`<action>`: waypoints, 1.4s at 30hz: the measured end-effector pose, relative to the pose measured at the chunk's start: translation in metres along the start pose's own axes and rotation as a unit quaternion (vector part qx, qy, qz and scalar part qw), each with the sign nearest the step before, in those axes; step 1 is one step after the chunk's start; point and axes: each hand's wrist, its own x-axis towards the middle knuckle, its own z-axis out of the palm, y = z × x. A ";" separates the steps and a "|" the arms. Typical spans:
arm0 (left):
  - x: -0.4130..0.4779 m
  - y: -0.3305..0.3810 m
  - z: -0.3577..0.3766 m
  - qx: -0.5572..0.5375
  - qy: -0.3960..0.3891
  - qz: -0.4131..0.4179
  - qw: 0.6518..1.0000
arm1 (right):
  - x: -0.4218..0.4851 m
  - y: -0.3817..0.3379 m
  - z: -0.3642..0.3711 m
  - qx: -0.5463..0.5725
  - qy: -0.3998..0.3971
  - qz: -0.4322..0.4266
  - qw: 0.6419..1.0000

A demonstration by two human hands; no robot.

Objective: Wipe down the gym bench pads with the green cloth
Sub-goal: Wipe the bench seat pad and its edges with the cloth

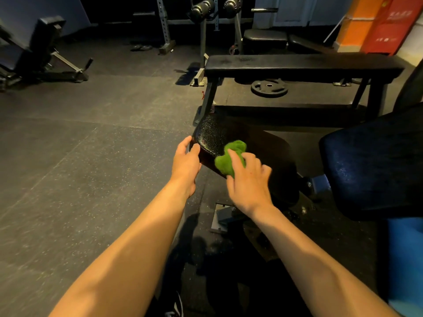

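A small black cracked-vinyl seat pad tilts in front of me. My right hand holds a bunched green cloth against the pad's near right part. At the pad's left edge rests my left hand, its fingers lightly bent against the rim. To the right a larger dark blue padded back pad belongs to the same bench.
A flat black bench stands just behind, with a weight plate on the floor under it. Another bench is at the far left, racks with kettlebells at the back. Dark rubber floor spreads to the left.
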 end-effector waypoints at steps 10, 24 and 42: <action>-0.007 -0.006 0.006 0.000 -0.004 0.035 0.999 | 0.039 -0.034 0.001 0.018 0.027 0.026 0.999; -0.018 -0.026 0.027 0.066 0.036 0.074 0.994 | -0.026 0.058 -0.004 0.003 0.033 0.193 0.981; -0.062 -0.055 0.069 0.099 0.039 0.032 0.994 | -0.058 0.087 -0.006 0.014 0.040 0.230 0.972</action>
